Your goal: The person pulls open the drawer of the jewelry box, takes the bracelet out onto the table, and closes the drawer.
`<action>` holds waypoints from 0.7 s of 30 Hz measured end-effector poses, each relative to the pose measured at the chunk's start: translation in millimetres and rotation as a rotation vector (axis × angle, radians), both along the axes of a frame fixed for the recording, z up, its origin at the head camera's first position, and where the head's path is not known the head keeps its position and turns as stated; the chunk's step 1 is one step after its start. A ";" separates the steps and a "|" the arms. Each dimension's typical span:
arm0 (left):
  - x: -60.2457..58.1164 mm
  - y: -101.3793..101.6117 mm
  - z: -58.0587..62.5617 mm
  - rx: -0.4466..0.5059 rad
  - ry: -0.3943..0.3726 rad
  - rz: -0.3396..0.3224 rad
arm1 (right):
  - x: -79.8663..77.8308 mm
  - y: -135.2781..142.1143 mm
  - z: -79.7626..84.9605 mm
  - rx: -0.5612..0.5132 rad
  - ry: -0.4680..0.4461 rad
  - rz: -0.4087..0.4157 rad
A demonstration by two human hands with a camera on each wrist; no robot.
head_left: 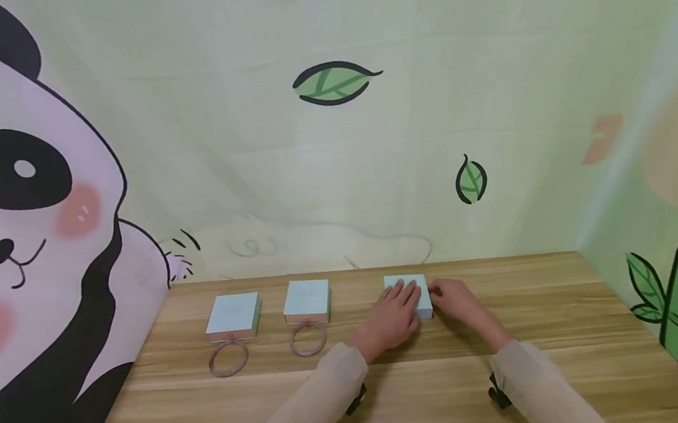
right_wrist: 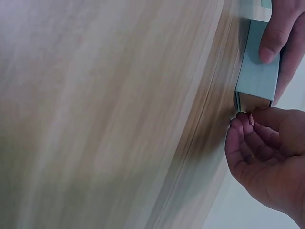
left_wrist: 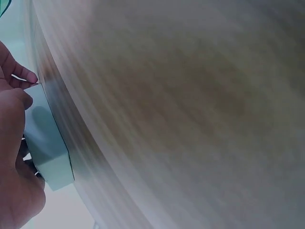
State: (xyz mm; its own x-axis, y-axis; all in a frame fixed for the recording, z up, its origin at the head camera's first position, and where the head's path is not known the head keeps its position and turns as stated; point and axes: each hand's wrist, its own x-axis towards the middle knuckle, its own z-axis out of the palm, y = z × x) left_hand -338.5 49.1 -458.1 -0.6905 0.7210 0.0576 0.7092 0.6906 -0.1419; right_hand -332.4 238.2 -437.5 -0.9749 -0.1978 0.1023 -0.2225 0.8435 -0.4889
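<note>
A pale blue drawer-style box [head_left: 424,305] lies on the table under my left hand [head_left: 389,315]. My left fingers lie across its top, while the thumb presses its near side, as the right wrist view shows. At the box's right end, which is brownish pink [right_wrist: 252,101], my right hand [right_wrist: 267,152] pinches a small pinkish tab [right_wrist: 251,118] between thumb and fingertips. The rest of the tab is hidden by the fingers. In the left wrist view the box's side [left_wrist: 45,138] faces the camera, with my right fingertips at its far end.
Two similar pale blue boxes [head_left: 234,313] [head_left: 307,297] stand to the left on the wooden table [head_left: 442,392]. A thin purplish ring [head_left: 230,374] lies before the first, and another ring [head_left: 309,353] before the second. A panda-printed cloth [head_left: 235,146] hangs behind the table.
</note>
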 end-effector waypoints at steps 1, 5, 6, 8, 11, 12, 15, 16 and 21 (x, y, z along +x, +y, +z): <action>0.2 -0.3 0.1 0.001 -0.001 -0.002 | -0.7 0.3 -1.0 0.002 0.003 -0.010; 1.3 -0.2 0.4 -0.029 0.029 -0.010 | -4.3 3.2 -5.1 -0.019 0.014 -0.037; 1.7 0.3 0.4 -0.038 0.041 -0.010 | -5.4 4.2 -6.6 -0.022 0.025 -0.041; 2.2 1.4 0.9 -0.058 0.063 -0.010 | -7.9 6.5 -10.5 -0.031 0.072 -0.039; 2.2 2.9 0.4 -0.066 0.084 -0.011 | -8.6 7.3 -12.8 -0.035 0.092 -0.060; 2.1 3.0 -0.2 -0.072 0.086 -0.011 | -8.3 6.8 -12.7 -0.042 0.089 -0.071; 0.9 1.4 -3.7 -0.073 0.089 -0.012 | -5.7 4.9 -10.2 -0.042 0.051 -0.107; 0.6 0.6 -4.9 -0.072 0.092 -0.012 | -4.8 4.4 -9.6 -0.036 0.047 -0.119; -1.2 -1.9 -7.2 -0.059 0.098 -0.011 | -0.9 6.1 -6.2 -0.015 0.051 -0.164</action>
State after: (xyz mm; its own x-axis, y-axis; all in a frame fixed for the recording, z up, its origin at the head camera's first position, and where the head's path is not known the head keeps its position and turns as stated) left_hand -339.7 47.2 -465.4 -0.6757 0.7327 0.0818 0.6973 0.6711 -0.2517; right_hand -333.3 244.2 -443.7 -0.9875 -0.0350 0.1539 -0.1075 0.8634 -0.4930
